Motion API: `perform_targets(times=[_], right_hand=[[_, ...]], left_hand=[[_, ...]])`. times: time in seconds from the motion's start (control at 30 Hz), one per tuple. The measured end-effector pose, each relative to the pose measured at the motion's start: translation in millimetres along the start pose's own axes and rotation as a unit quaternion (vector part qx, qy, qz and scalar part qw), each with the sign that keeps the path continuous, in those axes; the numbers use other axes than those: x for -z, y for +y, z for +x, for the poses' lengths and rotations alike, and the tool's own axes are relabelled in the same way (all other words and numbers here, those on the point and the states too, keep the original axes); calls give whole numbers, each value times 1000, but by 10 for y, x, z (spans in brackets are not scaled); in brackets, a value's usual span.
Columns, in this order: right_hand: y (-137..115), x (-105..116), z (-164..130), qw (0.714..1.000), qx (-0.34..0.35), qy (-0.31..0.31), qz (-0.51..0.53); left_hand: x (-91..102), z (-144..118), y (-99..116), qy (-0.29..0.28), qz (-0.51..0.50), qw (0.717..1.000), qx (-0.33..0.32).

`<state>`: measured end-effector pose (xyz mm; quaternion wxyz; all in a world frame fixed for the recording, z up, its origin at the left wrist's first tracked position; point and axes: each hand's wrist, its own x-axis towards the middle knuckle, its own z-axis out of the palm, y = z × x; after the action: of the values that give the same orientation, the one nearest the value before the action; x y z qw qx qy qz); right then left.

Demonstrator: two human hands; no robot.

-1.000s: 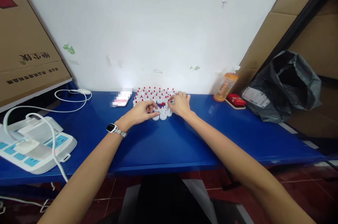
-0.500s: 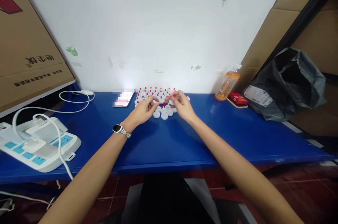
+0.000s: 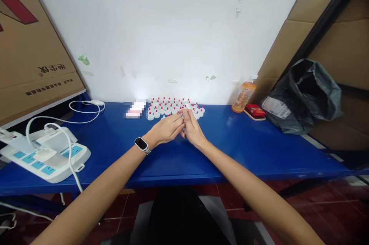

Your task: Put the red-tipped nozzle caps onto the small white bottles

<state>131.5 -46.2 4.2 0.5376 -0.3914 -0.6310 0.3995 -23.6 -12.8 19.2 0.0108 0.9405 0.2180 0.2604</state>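
Head-camera view down onto a blue desk [image 3: 259,149] set against a white wall. Left hand [image 3: 167,129] and right hand [image 3: 191,129] pressed together at the middle of the desk, fingertips meeting over one small white cap [image 3: 182,115], pinched between them; too small to tell which hand carries the grip. Smartwatch [image 3: 141,144] on the left wrist. Just beyond the fingertips, toward the wall, a cluster of white caps with red tips [image 3: 173,106], standing upright in rows, nearly touching the hands. Both hands equally near the cluster, which lies straight ahead of them. To the left, a white power strip [image 3: 49,156] with cables and a blurred phone [image 3: 134,109]. To the right, well apart, an orange drink bottle [image 3: 242,97], a red pack [image 3: 255,110] and a black plastic bag [image 3: 305,95]. Cardboard boxes [image 3: 34,56] leaning at both sides.
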Motion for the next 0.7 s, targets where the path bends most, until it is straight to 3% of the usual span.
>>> perform_targets(times=[0.17, 0.33, 0.47, 0.6, 0.7], right_hand=[[-60, 63, -8, 992, 44, 29, -112], [-149, 154, 10, 951, 90, 42, -293], [-189, 127, 33, 917, 86, 64, -385], [-174, 186, 49, 910, 78, 92, -397], [-106, 344, 91, 943, 44, 155, -292]], left_hand=[[-34, 39, 62, 21, -91, 993, 75], [-101, 143, 72, 81, -181, 964, 180], [-148, 210, 39, 83, -195, 952, 219], [-95, 238, -41, 98, -249, 925, 270], [106, 236, -186, 156, -252, 896, 331]])
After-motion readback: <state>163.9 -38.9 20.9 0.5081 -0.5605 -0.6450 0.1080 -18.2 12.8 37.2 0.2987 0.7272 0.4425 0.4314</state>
